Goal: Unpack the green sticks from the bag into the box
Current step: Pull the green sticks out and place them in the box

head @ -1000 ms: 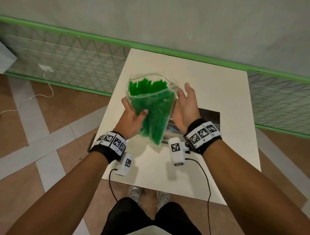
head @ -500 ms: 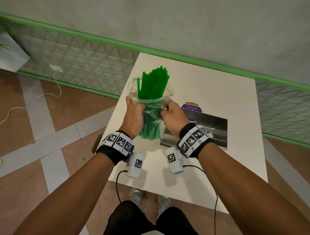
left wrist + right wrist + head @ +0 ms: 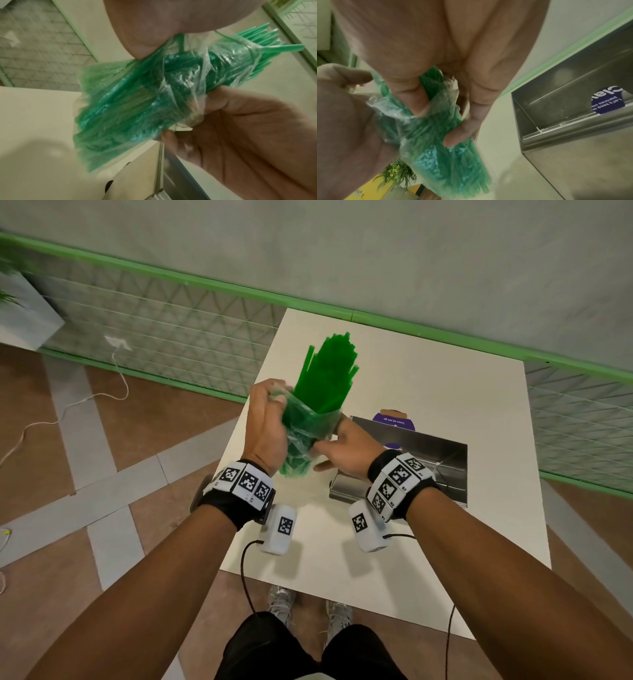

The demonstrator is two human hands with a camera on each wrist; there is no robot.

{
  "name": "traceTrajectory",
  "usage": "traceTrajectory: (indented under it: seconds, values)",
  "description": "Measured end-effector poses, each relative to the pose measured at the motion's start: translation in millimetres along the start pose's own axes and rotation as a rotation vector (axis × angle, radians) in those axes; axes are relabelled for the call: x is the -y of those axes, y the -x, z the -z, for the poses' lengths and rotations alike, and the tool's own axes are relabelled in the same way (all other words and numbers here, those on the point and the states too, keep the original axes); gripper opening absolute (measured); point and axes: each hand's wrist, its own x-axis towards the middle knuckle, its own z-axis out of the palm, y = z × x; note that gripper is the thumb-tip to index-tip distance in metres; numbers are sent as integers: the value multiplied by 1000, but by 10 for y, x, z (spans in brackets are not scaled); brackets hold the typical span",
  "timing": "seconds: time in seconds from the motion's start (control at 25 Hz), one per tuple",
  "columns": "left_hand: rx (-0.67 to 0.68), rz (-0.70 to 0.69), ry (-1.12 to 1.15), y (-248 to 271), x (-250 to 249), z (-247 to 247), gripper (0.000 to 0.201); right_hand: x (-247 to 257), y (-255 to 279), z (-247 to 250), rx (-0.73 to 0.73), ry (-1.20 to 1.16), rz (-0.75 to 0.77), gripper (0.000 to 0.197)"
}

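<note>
A clear plastic bag (image 3: 303, 436) holds a bundle of green sticks (image 3: 330, 373), whose upper half pokes out of the bunched bag mouth. Both hands hold it above the white table (image 3: 455, 405). My left hand (image 3: 265, 419) grips the bag's left side near its rim. My right hand (image 3: 342, 446) pinches the bag's right side lower down. The left wrist view shows the wrapped sticks (image 3: 130, 108) between both hands. In the right wrist view my fingers (image 3: 458, 136) curl round the bag (image 3: 436, 148). An open metal box (image 3: 421, 463) lies just right of the hands.
The box's lid carries a purple sticker (image 3: 394, 422). A green railing with mesh (image 3: 171, 337) runs behind the table, and a white cable (image 3: 68, 405) trails on the tiled floor at left. My feet (image 3: 308, 607) stand at the table's near edge.
The bag has been pushed down along the bundle, so more of the sticks stands clear of its mouth. Both hands moved from the bag's sides to gripping it tightly.
</note>
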Motion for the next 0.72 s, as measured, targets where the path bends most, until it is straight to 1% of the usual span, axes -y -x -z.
traceTrajectory:
  seconds: [0.08,0.16,0.24,0.28,0.36,0.4,0.48,0.56,0.64,0.72]
  values:
    - [58,33,-1,-26,-44,-32,29,-24,-35,38,-62,-136,28,58]
    - [121,89,-58,-52,-73,-69,29,-45,-51,67,-90,-197,51,55]
    - [168,73,-152,-63,-52,-103,33,-108,-59,109,-106,-274,36,58]
    - [170,64,-170,-62,-37,-114,34,-138,-49,128,-112,-313,24,60]
    - [178,57,-137,-18,-12,-136,33,-239,-33,176,-143,-414,3,61]
    - [185,34,-106,13,-4,-158,35,-293,-15,203,-162,-492,-10,59]
    - [216,-33,-83,38,15,-201,40,-337,34,261,-196,-635,-18,49]
    - [274,-78,-96,53,-15,-223,43,-353,89,297,-225,-641,-17,42]
    - [351,-122,-166,56,-31,-228,42,-373,129,315,-234,-648,-21,43]
    - [408,-155,-308,45,-28,-217,40,-408,147,327,-214,-676,-46,52]
